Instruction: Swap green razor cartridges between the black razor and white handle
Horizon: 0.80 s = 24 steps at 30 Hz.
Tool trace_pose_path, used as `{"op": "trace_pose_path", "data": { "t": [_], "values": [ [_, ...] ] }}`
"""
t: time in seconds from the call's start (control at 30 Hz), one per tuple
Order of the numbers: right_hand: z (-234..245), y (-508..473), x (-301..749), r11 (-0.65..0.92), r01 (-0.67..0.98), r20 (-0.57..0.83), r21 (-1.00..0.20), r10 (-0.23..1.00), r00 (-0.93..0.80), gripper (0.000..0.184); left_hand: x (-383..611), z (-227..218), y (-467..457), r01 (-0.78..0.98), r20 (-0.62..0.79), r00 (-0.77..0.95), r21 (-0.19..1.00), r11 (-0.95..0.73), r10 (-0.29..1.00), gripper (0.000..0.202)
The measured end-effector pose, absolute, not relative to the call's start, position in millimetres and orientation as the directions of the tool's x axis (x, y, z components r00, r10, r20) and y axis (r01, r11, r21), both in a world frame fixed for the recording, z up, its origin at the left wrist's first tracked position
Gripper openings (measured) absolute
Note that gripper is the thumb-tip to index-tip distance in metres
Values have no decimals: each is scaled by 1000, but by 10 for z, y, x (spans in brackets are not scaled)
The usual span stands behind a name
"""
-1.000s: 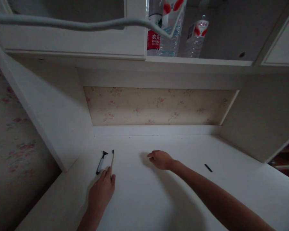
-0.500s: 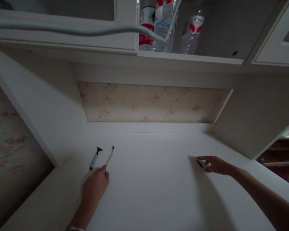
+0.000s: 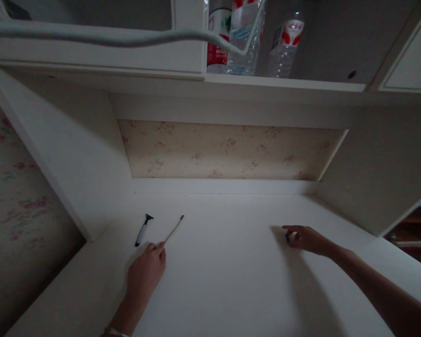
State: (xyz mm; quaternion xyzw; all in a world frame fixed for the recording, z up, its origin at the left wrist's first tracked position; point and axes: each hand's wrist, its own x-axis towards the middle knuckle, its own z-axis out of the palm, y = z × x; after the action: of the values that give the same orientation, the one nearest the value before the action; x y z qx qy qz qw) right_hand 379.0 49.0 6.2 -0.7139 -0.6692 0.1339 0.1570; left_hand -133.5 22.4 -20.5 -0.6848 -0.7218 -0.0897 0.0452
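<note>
My left hand (image 3: 145,274) rests on the white desk (image 3: 224,281) with its fingers pinched on the near end of a thin light-handled toothbrush (image 3: 173,230), whose dark head points up and to the right. A black-and-white razor (image 3: 142,230) lies just left of it, apart from the hand. My right hand (image 3: 305,239) is stretched out to the right of the desk, its fingers closed round a small dark stick-like thing (image 3: 287,238), mostly hidden by the fingers.
A white side panel (image 3: 73,154) walls the desk on the left and another on the right. Floral wallpaper (image 3: 228,150) backs the alcove. Above, a shelf holds three water bottles (image 3: 247,37). A grey cable (image 3: 108,37) hangs across the top.
My right hand has swept from the desk's middle to the small dark thing on the right and closed on it. The toothbrush's head has swung rightward under my left fingers.
</note>
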Motion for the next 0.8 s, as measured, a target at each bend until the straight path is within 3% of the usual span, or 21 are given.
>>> {"op": "trace_pose_path", "data": {
  "t": [0.23, 0.47, 0.6, 0.8],
  "values": [
    [-16, 803, 2454, 245, 850, 33, -466, 965, -260, 50, -1380, -153, 211, 995, 218, -92, 50, 83, 972, 30],
    [-64, 949, 742, 525, 710, 117, -469, 834, -539, 51, -1510, -109, 206, 986, 222, -163, 52, 155, 961, 29],
    [-85, 1049, 236, 588, 670, 145, -453, 790, -595, 48, -1561, -109, 231, 992, 282, -125, 53, 115, 951, 27],
    [-113, 1184, -83, 571, 699, 140, -431, 807, -573, 48, -1603, -121, 249, 990, 193, -128, 82, 114, 973, 29]
  ]
}}
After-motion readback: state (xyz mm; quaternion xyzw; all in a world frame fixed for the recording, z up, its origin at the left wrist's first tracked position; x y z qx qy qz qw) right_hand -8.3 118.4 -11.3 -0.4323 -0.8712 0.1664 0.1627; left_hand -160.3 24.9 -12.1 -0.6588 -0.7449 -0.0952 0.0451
